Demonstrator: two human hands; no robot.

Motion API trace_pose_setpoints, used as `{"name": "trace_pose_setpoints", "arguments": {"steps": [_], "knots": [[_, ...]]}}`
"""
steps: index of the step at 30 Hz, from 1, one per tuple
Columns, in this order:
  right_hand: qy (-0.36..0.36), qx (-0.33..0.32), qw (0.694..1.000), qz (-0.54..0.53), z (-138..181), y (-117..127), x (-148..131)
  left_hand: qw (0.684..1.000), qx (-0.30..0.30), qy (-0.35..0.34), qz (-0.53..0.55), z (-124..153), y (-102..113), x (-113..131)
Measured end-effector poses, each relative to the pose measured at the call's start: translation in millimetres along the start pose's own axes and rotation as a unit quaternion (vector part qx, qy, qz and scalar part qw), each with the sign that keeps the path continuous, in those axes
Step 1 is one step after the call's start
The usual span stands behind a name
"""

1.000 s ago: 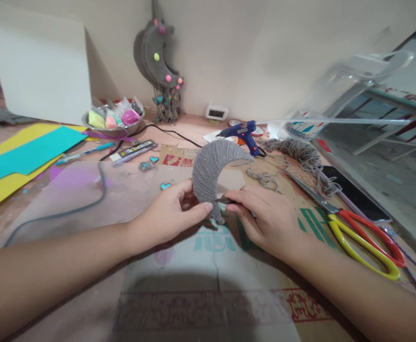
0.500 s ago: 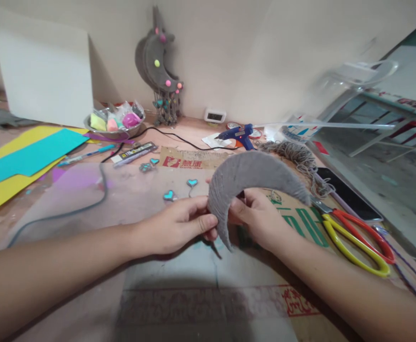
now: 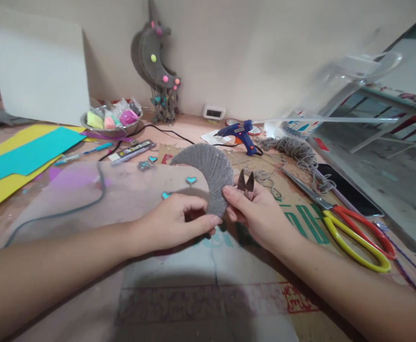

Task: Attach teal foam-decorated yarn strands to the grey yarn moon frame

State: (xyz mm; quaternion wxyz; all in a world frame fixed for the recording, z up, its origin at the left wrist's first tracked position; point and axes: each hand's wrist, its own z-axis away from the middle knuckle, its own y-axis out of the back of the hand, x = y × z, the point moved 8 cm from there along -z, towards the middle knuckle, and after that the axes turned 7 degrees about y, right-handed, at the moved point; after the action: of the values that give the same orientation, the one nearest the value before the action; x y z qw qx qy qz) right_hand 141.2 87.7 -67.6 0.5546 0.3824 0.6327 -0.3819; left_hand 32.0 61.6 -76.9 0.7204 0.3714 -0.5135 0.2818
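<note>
A crescent moon wrapped in grey yarn (image 3: 213,166) stands tilted in front of me, its upper tip pointing left. My left hand (image 3: 184,218) pinches its lower end between thumb and fingers. On the other side, my right hand (image 3: 254,209) has its thumb and fingers closed on the moon's outer edge. A small pair of thread snips (image 3: 246,182) sticks up out of that same hand, blades apart; its handle is hidden in the palm. Beyond my left hand lie small blue hearts with grey edging (image 3: 191,180). Orange-and-yellow-handled scissors (image 3: 357,237) rest to the right.
Behind stands a blue glue gun (image 3: 241,133) beside a heap of grey yarn (image 3: 293,154). A finished-looking grey moon ornament (image 3: 158,61) leans on the wall. At left are a bowl of clay packets (image 3: 113,126) and coloured sheets (image 3: 29,154). A phone (image 3: 350,190) lies near the right edge.
The moon has been turned over in my hands: its long tip pointed right and now points left. The snips' blades have come into view above my right hand.
</note>
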Motion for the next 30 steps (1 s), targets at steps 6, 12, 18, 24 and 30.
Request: {"name": "trace_pose_setpoints", "arguments": {"steps": [6, 12, 18, 24, 30], "knots": [[-0.021, -0.021, 0.997, -0.065, 1, -4, 4, 0.999, -0.024, -0.023, 0.02, 2, -3, 5], [-0.03, 0.0, 0.996, -0.087, 0, -2, 5, 0.998, -0.004, -0.043, -0.034, 4, 0, 10], [-0.032, 0.035, 0.996, -0.082, 0, 4, 7, 0.999, -0.014, -0.03, 0.02, 3, 0, 4], [-0.015, 0.06, 0.997, -0.048, -3, 14, 3, 0.998, 0.032, -0.059, -0.018, 4, 6, 7], [0.079, 0.13, 0.979, 0.134, -22, 63, -9, 0.966, 0.178, -0.139, -0.128, 20, 25, 26]]}}
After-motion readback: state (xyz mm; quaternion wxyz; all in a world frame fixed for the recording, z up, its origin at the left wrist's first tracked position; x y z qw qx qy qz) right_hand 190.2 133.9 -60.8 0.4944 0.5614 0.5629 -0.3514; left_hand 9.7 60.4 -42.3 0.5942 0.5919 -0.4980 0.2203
